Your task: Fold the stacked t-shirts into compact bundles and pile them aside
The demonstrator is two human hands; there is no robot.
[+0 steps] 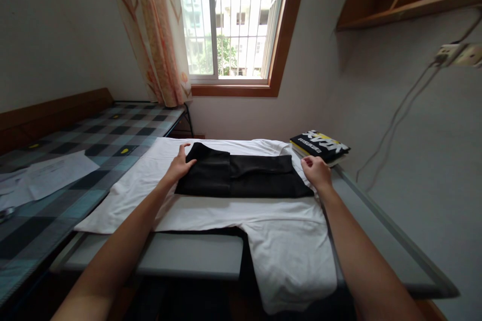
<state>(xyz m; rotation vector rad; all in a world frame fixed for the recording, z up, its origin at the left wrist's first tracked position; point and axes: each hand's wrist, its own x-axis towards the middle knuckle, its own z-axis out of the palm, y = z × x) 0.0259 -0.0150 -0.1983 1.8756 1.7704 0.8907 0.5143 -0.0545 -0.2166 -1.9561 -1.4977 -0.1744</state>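
Note:
A folded black garment [259,180] lies across a white shirt [211,213] spread on the table. One sleeve of the shirt hangs over the front edge. My left hand [181,163] is at the upper left end of the black garment, thumb and fingers apart, with nothing between them. At the garment's right end is my right hand [316,170], its fingers curled together over the white cloth; whatever they may hold is hidden.
Books [320,148] lie behind my right hand. A checked bed [150,118] with papers [56,175] stands at the left. The grey table [192,256] reaches the right wall, below a wooden shelf [410,7] and a socket with hanging cables.

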